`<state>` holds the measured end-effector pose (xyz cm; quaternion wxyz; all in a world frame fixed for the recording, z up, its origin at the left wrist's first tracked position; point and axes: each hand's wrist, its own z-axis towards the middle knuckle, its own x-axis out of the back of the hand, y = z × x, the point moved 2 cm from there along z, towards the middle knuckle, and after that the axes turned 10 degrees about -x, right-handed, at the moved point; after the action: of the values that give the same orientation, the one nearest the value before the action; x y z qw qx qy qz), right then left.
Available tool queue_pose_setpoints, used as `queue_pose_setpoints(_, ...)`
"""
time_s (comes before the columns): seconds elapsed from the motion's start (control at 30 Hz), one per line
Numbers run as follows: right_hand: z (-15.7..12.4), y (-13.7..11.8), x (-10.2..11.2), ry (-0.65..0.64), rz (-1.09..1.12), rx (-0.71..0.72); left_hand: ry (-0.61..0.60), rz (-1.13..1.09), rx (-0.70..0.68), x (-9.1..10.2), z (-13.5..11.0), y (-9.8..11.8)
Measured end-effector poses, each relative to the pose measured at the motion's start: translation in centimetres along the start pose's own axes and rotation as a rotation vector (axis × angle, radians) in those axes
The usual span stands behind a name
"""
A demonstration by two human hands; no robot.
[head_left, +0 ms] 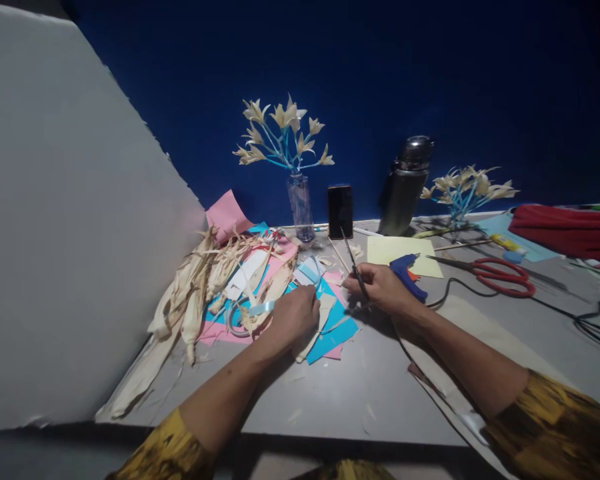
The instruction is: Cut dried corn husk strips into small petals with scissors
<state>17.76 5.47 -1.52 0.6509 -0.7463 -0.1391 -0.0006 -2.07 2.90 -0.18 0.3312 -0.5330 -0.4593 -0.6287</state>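
Observation:
My left hand (pixel 296 315) is closed, fingertips together and turned down over blue paper (pixel 336 333) and a dried corn husk piece (pixel 321 320). What it pinches, if anything, is hidden. A light blue looped strip (pixel 318 270) rises just beyond its fingers. My right hand (pixel 377 287) is wrapped round a slim dark pointed tool (pixel 351 257), tip pointing up and away; I cannot tell whether it is scissors or tweezers. Left of my left hand lies a heap of dried corn husks (pixel 195 293) on pink and blue sheets, with a ring of pale tape (pixel 234 319) among them.
A blue glue gun (pixel 409 277) and red-handled scissors (pixel 503 277) lie to the right, with a black cord (pixel 460 283). Behind stand a husk-flower vase (pixel 301 207), a phone (pixel 341 210) and a steel flask (pixel 405 190). A white panel (pixel 70 220) borders the left.

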Motion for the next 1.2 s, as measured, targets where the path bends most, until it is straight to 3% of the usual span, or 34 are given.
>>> queue_pose_setpoints(0.13,0.1,0.3,-0.1,-0.003,0.096,-0.063,0.119,-0.150,0.011,0.4,-0.1,-0.2)
queue_pose_setpoints(0.23,0.2,0.3,0.0,-0.004,0.108,-0.070,0.066,-0.102,0.051,0.3,-0.2,-0.3)
queue_pose_setpoints(0.37,0.2,0.2,-0.1,-0.019,0.068,-0.062,-0.018,-0.129,-0.006,0.0,-0.4,-0.2)
queue_pose_setpoints(0.43,0.2,0.1,-0.1,-0.017,0.066,-0.064,0.021,-0.270,-0.011,-0.1,-0.3,-0.2)
queue_pose_setpoints(0.6,-0.3,-0.3,-0.2,-0.029,0.175,-0.074,0.204,-0.925,-0.008,-0.9,0.1,-0.1)
queue_pose_setpoints(0.67,-0.5,-0.4,-0.4,-0.078,0.215,-0.071,0.230,-1.029,-0.017,-1.3,0.2,0.2)
queue_pose_setpoints(0.97,-1.0,-0.6,-1.9,-0.134,0.074,0.007,0.262,-0.890,-0.107,-1.3,-0.1,1.4)
queue_pose_setpoints(1.2,-0.9,-0.3,-1.7,-0.117,0.054,-0.080,0.257,-0.892,-0.092,-1.0,0.1,1.0)
